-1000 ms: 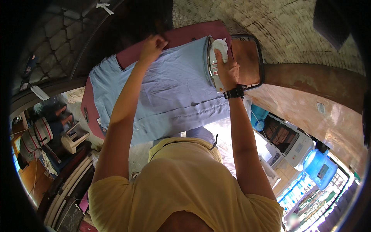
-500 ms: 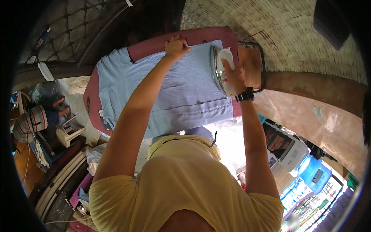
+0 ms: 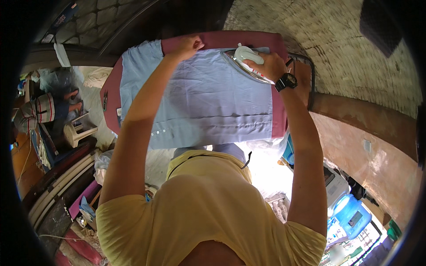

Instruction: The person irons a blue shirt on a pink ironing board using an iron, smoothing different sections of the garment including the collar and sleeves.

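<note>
The iron (image 3: 247, 54) is swinging aslant, the right hand (image 3: 270, 66) grasping it, the left hand (image 3: 191, 45) half-curling, hold unclear, wrinkled cloth (image 3: 213, 88) possibly risking pressed-in creases.

The right fingers (image 3: 265, 57) hide part of the white iron (image 3: 243, 54).

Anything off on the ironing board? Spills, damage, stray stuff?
Mildly odd: a slim dark object lies on the maroon ironing board, left of the blue shirt. Too small to identify, but seemingly no part of the garment. No visible spill or damage.
</note>
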A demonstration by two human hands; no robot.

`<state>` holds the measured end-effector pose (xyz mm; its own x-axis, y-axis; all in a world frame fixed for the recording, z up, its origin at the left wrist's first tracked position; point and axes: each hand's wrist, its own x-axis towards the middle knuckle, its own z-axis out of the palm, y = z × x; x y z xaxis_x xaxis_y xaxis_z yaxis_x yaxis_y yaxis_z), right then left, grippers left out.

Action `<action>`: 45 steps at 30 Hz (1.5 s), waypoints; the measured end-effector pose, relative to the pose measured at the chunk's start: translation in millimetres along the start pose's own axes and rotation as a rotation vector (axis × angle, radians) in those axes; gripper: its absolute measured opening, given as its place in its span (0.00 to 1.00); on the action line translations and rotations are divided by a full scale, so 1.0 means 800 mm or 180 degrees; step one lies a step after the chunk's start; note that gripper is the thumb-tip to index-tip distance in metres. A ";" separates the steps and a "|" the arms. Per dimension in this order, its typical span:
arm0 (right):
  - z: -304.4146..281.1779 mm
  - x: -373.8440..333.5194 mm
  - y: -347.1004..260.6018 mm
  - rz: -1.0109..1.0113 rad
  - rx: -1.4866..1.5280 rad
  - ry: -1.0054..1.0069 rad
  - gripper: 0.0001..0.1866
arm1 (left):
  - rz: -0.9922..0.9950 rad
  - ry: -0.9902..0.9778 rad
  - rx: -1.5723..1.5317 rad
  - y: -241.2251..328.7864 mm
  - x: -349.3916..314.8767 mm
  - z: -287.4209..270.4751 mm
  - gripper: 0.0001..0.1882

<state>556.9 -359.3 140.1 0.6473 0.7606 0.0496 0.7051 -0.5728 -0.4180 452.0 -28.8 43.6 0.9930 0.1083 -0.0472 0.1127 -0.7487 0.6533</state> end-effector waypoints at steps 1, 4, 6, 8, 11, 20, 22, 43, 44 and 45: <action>0.001 -0.001 0.003 -0.0107 -0.0133 -0.0086 0.29 | -0.0068 -0.0285 0.0481 0.017 -0.016 -0.024 0.10; 0.004 0.011 -0.002 -0.0478 -0.0274 -0.0292 0.30 | -0.0023 -0.0403 0.1356 0.009 -0.060 -0.059 0.19; 0.010 0.021 -0.003 -0.0232 -0.0144 -0.0365 0.34 | 0.0015 -0.0432 0.1565 -0.003 -0.076 -0.072 0.20; 0.011 0.028 -0.011 -0.0314 -0.0324 -0.0360 0.36 | -0.0152 -0.0618 0.1624 -0.020 -0.084 -0.089 0.19; 0.012 0.037 -0.037 -0.0374 -0.0116 -0.0441 0.37 | -0.0314 -0.0625 0.1766 -0.050 -0.104 -0.113 0.16; 0.040 0.086 -0.113 -0.0583 -0.0160 -0.0905 0.41 | -0.0664 0.0182 0.1500 -0.105 -0.123 -0.112 0.16; 0.048 0.097 -0.132 -0.0630 -0.0163 -0.0917 0.41 | -0.0623 0.0391 0.1500 -0.109 -0.123 -0.108 0.15; 0.098 0.149 -0.222 -0.0944 0.0091 -0.1166 0.41 | -0.1882 0.2935 0.0402 -0.207 -0.348 -0.108 0.24; 0.104 0.151 -0.223 -0.0867 0.0067 -0.0977 0.41 | -0.1934 0.2606 -0.0045 -0.217 -0.363 -0.108 0.26; 0.110 0.148 -0.223 -0.1167 -0.0015 -0.0849 0.41 | -0.1988 0.2281 -0.0472 -0.229 -0.377 -0.107 0.29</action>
<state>481.8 -140.2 140.6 0.2577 0.9653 -0.0421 0.8756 -0.2517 -0.4122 128.7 131.7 2.9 0.4922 0.8702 0.0220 0.5594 -0.3355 0.7580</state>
